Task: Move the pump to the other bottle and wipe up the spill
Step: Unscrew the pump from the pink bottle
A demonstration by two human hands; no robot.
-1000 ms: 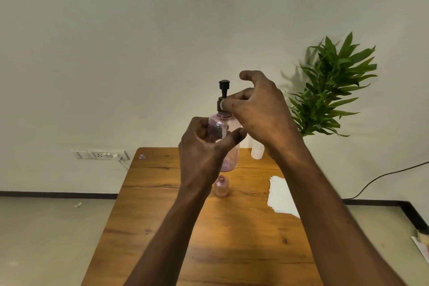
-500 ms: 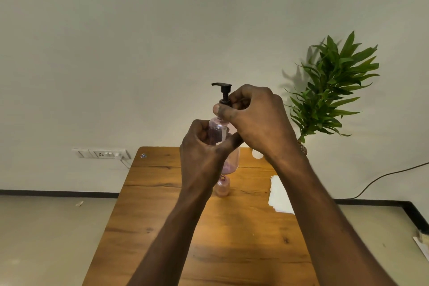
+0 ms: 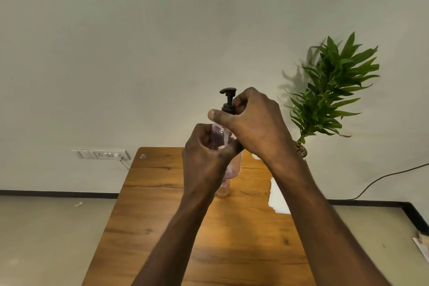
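I hold a clear pink bottle [image 3: 233, 165] up above the wooden table [image 3: 162, 204]. My left hand [image 3: 204, 158] is wrapped around its body. My right hand [image 3: 253, 123] pinches the collar of the black pump [image 3: 228, 100] that sits on the bottle's neck, nozzle pointing left. A second, smaller pink bottle [image 3: 222, 189] stands on the table below, mostly hidden behind my left wrist. A white cloth or paper [image 3: 277, 197] lies on the table to the right, partly covered by my right forearm.
A green plant [image 3: 329, 90] in a small vase stands at the table's far right corner. A white object [image 3: 255, 157] peeks out behind my right wrist. A wall socket [image 3: 102, 153] with a cable is left of the table. Another cable [image 3: 383, 176] runs along the right wall.
The pump head has turned, its nozzle now pointing left, as my right hand's fingers closed round the collar. The bottle and both hands sank slightly.
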